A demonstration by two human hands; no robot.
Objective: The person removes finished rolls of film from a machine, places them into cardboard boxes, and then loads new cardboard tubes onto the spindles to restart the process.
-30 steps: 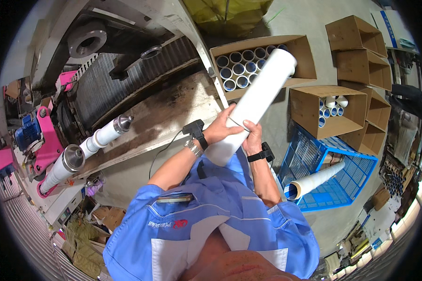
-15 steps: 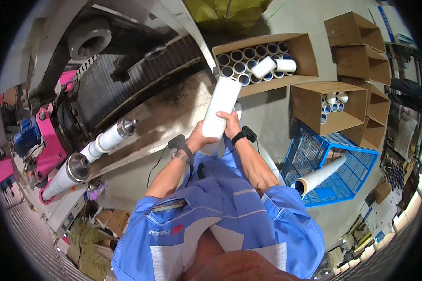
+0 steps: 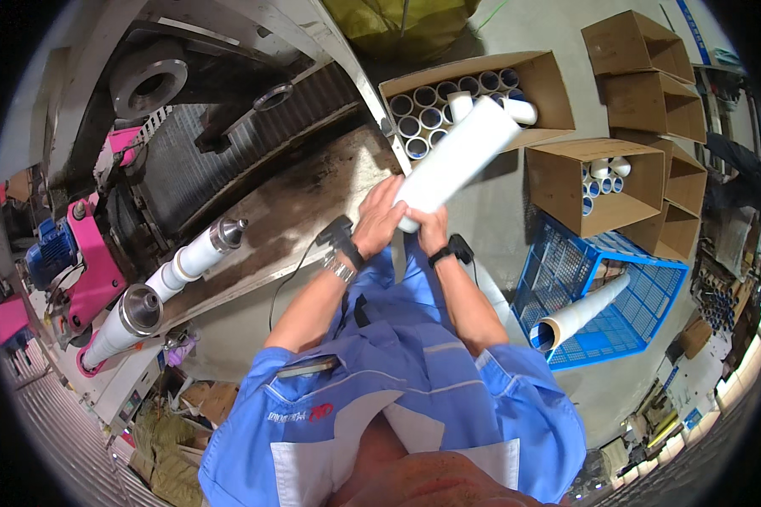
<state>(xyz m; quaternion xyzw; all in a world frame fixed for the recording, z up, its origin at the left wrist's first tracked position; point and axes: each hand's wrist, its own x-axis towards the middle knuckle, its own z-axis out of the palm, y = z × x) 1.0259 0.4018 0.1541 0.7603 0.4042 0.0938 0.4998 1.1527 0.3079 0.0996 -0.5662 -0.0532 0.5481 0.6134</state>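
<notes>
A long white roll (image 3: 461, 156) is tilted up to the right in front of me, its far end over the open carton. My right hand (image 3: 431, 230) is closed round its near end. My left hand (image 3: 379, 218) presses against the roll's left side near the same end, with its fingertips partly hidden by the roll. Behind the roll's far end, the carton (image 3: 562, 93) holds several upright rolls with round open cores (image 3: 408, 127) and a couple of shorter white rolls (image 3: 520, 111) lying on top.
To the left stands a machine with a ribbed roller (image 3: 254, 160), a pink arm (image 3: 93, 279) and a shaft carrying white rolls (image 3: 173, 269). On the right are a blue mesh crate (image 3: 651, 325) with a long wrapped tube (image 3: 588, 308), a second carton (image 3: 558, 190) of rolls and stacked cartons (image 3: 643, 101).
The white roll has swung from near upright to leaning right, and its far end has moved over the carton. Both hands have shifted at its near end; the left has moved up.
</notes>
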